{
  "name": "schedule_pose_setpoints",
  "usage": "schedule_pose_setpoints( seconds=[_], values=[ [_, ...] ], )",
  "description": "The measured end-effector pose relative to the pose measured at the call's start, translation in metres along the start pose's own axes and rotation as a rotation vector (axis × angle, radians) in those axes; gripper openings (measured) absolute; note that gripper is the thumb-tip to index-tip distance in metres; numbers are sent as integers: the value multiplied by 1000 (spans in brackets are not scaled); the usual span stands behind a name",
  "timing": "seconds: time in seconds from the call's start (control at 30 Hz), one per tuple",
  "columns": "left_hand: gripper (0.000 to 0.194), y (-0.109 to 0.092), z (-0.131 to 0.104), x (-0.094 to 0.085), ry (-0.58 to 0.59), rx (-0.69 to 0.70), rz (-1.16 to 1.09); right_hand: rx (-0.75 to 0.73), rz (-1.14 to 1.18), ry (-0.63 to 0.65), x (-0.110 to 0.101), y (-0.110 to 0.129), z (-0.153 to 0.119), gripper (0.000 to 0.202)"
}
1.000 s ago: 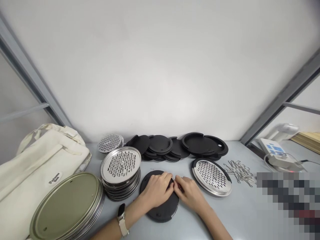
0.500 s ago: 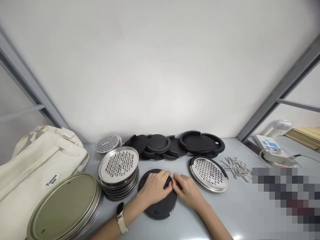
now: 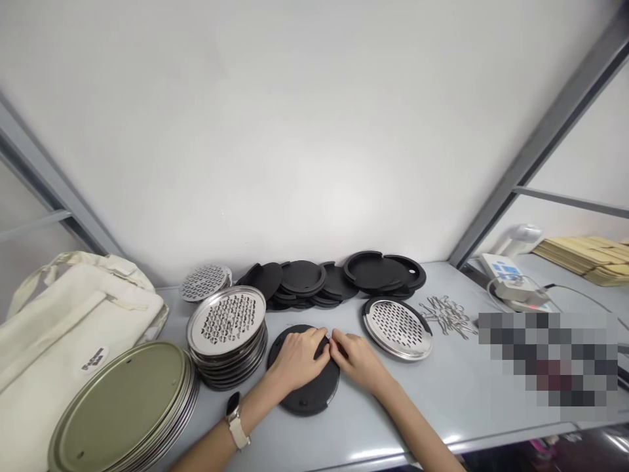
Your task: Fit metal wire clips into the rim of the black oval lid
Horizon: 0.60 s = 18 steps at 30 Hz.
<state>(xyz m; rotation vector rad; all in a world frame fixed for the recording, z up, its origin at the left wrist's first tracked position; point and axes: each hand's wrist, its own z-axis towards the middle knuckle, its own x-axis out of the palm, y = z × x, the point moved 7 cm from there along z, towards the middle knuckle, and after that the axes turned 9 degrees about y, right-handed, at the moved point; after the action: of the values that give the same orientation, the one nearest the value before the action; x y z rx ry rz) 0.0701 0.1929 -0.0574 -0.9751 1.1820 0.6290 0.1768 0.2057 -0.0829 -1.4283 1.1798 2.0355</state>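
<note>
A black round disc [image 3: 314,388] with a rim lies on the grey table in front of me. My left hand [image 3: 299,359] rests over its top, fingers curled and thumb bent in at its right edge. Against those fingertips, my right hand [image 3: 354,357] pinches at the same edge. A small shiny metal piece [image 3: 327,335] shows between the two hands; its shape is mostly hidden. Just right of my hands sits a perforated silver grater disc [image 3: 398,328] partly edged in black. Beyond it is a loose pile of wire clips [image 3: 448,316].
Left stand a stack of grater discs [image 3: 227,324], olive round lids [image 3: 120,403] and a cream bag [image 3: 88,301]. Black discs [image 3: 302,278] and more grater plates [image 3: 205,282] line the wall. A white device [image 3: 511,278] with a cable sits right, before wooden boards [image 3: 584,255].
The view has shifted, bringing the table's front edge at the right into sight. Both hands stay at the disc's right edge, fingertips nearly unchanged.
</note>
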Motion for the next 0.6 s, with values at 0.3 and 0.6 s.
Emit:
schedule_pose_setpoints(
  seconds=[0.3,0.6],
  values=[
    [23,0,0,1,5,-11,-5,-1,41,-28,-2,2,0,18],
    [23,-2,-1,-2,22,-4,6,-8,40,-40,-3,3,-1,19]
  ],
)
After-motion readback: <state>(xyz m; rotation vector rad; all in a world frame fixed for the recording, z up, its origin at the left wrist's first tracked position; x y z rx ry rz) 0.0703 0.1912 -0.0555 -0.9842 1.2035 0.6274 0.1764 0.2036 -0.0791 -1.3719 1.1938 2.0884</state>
